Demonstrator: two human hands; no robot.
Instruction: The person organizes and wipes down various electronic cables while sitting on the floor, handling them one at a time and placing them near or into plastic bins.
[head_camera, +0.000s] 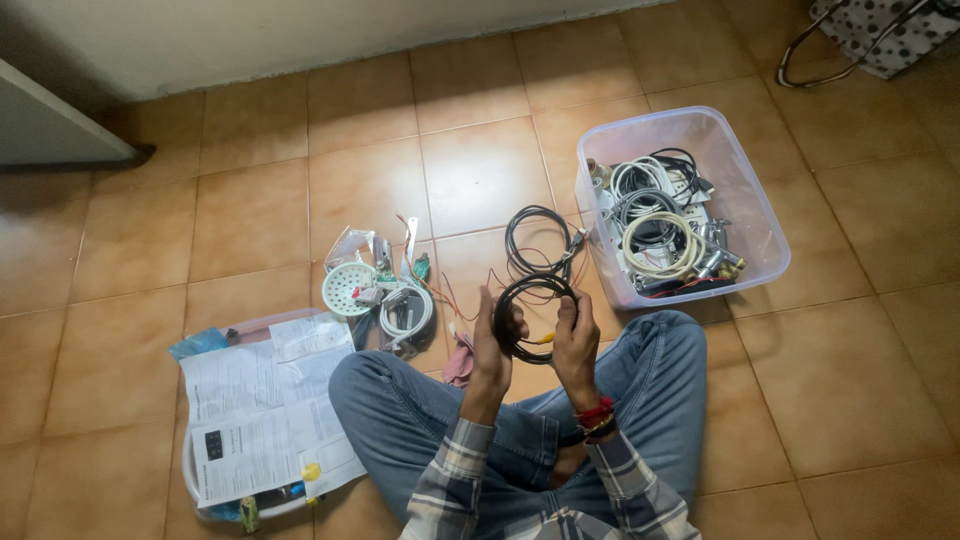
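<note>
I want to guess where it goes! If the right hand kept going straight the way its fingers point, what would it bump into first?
Probably the loose black cable loop on the floor, just beyond the black coil that the right hand and left hand hold. Depth is hard to judge from above.

Metal frame (850, 45) cut by top edge; tub (685, 205) contents too tangled to identify.

I count two black coiled cables: one held up in my hands (533, 315), one lying on the tiled floor (538, 240). One clear plastic storage tub (760, 215) and one round white perforated plastic disc (347, 288).
</note>
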